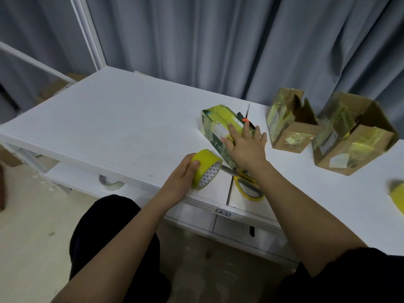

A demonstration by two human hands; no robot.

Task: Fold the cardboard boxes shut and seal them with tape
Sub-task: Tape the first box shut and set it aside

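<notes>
A small green printed box (pixel 215 124) wrapped in yellow tape lies on the white table (pixel 122 119). My right hand (pixel 246 147) presses flat on its near end, fingers spread. My left hand (pixel 182 178) grips a roll of yellow tape (pixel 205 169) at the table's front edge, just left of the box. Two brown cardboard boxes stand at the right with their top flaps open and yellow tape on their sides, the nearer-left one (pixel 291 123) and the larger one (pixel 349 138).
Yellow-handled scissors (pixel 248 185) lie under my right wrist by the seam between the two tables. A utility knife (pixel 247 115) lies behind the green box. Another yellow roll (pixel 397 196) shows at the right edge. A clear tape roll (pixel 110 182) sits on the lower shelf.
</notes>
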